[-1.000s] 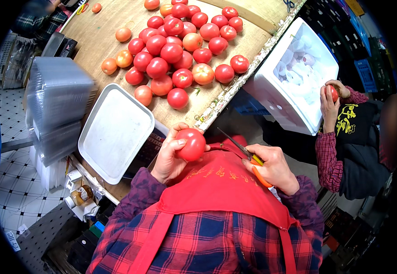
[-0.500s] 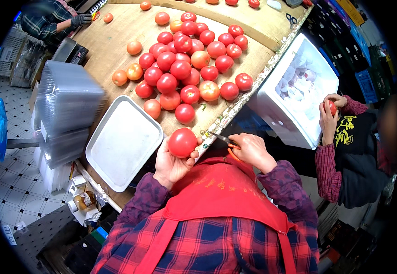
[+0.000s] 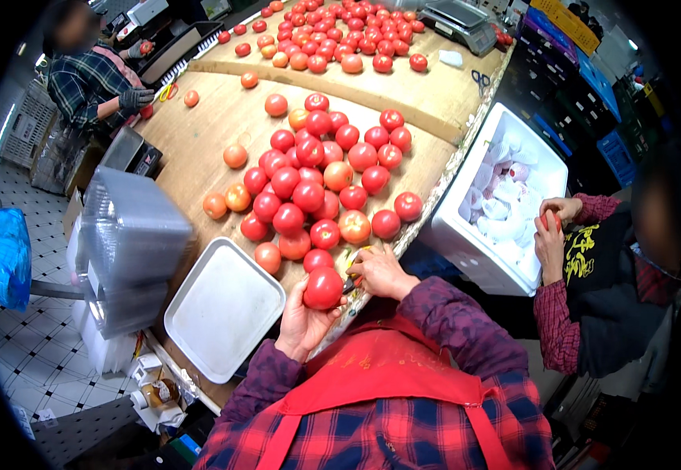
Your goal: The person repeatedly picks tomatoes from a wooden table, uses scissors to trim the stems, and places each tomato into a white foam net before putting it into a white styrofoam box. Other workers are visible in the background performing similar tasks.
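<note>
My left hand (image 3: 303, 325) is closed round a large red tomato (image 3: 324, 288), holding it up at the table's near edge. Close on its right, my right hand (image 3: 382, 272) is curled over a pair of snips (image 3: 350, 283). Only a dark part of the snips shows beside the tomato; their orange handles are hidden by the hand. The right fingertips are at the table edge, by a small yellow patch. Just beyond both hands lies a heap of red and orange-red tomatoes (image 3: 307, 196). A pale grey tray (image 3: 227, 309) lies left of my left hand.
Clear plastic boxes (image 3: 133, 243) stand stacked at the left. On the right, a white foam box (image 3: 454, 251) holds net-wrapped fruit, with a co-worker (image 3: 563, 251) handling a tomato beside it. Another gloved person (image 3: 93, 86) works far left. More tomatoes and a scale (image 3: 458, 27) are at the back.
The view has shifted, showing more of the far table. My right hand has come left, close to the tomato, and turned over the snips. My left hand still holds the tomato.
</note>
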`<state>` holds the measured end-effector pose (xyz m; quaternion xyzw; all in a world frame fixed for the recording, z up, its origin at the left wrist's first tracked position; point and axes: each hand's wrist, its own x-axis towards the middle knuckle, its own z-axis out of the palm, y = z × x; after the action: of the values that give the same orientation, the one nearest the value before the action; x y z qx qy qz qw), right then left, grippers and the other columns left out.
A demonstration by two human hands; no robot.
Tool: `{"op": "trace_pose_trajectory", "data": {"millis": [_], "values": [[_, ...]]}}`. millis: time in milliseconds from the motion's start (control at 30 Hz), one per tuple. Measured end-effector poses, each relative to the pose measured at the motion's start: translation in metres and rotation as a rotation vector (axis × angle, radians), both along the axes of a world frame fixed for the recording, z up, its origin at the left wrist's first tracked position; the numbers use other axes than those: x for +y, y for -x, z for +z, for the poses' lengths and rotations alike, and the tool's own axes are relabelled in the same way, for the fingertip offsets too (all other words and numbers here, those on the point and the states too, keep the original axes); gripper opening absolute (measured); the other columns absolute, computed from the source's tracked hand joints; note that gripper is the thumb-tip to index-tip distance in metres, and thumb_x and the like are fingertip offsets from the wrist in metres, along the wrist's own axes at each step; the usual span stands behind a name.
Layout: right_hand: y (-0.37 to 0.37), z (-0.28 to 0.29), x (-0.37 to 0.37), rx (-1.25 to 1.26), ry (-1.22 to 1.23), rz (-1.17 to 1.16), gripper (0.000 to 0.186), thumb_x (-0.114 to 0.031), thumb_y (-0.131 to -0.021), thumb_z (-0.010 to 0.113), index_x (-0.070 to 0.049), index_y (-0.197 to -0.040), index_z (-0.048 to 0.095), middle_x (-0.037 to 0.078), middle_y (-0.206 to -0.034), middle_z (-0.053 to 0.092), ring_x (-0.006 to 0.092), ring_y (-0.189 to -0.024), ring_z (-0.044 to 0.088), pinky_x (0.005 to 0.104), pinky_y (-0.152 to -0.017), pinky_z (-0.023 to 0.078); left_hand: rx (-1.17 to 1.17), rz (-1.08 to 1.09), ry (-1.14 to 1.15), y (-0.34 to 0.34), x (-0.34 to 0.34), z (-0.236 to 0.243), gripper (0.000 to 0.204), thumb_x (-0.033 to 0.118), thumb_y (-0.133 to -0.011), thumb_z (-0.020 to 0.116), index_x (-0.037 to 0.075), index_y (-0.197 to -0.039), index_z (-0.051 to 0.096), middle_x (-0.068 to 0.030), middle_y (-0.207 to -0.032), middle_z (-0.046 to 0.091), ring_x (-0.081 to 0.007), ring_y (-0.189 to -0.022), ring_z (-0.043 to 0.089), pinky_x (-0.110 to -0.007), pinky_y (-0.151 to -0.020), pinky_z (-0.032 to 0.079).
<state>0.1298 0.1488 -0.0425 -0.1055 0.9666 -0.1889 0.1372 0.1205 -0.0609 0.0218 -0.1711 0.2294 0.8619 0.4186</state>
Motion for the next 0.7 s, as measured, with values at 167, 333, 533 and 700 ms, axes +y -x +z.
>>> {"op": "trace_pose_trajectory", "data": {"millis": [167,333,533,700], "values": [[-0.01,0.015,0.065,0.435,0.605,-0.342,0.018,-0.008,-0.078,0.063,-0.008,-0.093,0.072,0.008,-0.086,0.068,0.0285,-0.078,0.065,0.0364,-0.071,0.052,0.317,0.042,0.314,0.032,0.015,0.011,0.046,0.028,-0.094,0.055,0.011,-0.134,0.04,-0.0119,-0.121,0.056,-0.0272,-0.097,0.064,-0.034,-0.067,0.057],[-0.03,0.022,0.223,0.382,0.897,-1.064,0.016,-0.008,-0.087,0.059,0.003,-0.091,0.069,0.007,-0.078,0.068,0.0124,-0.066,0.064,0.0262,-0.06,0.05,0.758,-0.047,0.706,0.083,0.045,0.01,0.055,0.009,-0.087,0.064,0.004,-0.135,0.04,-0.0109,-0.121,0.053,-0.0188,-0.103,0.059,-0.033,-0.078,0.055],[-0.051,-0.045,0.318,-0.458,0.52,-0.884,0.022,-0.021,-0.079,0.064,0.0,-0.08,0.072,0.008,-0.072,0.069,0.0148,-0.064,0.065,0.0278,-0.056,0.05,1.513,-0.151,1.302,0.146,0.104,-0.005,0.053,0.01,-0.082,0.064,0.0,-0.13,0.046,-0.0163,-0.123,0.052,-0.0284,-0.112,0.055,-0.037,-0.097,0.045],[-0.042,-0.117,0.319,-0.655,0.137,-0.416,0.036,-0.032,-0.076,0.064,-0.003,-0.095,0.073,0.017,-0.091,0.07,0.0296,-0.083,0.067,0.0378,-0.073,0.051,1.667,-0.213,1.387,0.185,0.144,-0.011,0.052,0.01,-0.076,0.066,0.009,-0.125,0.051,-0.0188,-0.125,0.048,-0.0396,-0.115,0.05,-0.045,-0.096,0.045]]}}
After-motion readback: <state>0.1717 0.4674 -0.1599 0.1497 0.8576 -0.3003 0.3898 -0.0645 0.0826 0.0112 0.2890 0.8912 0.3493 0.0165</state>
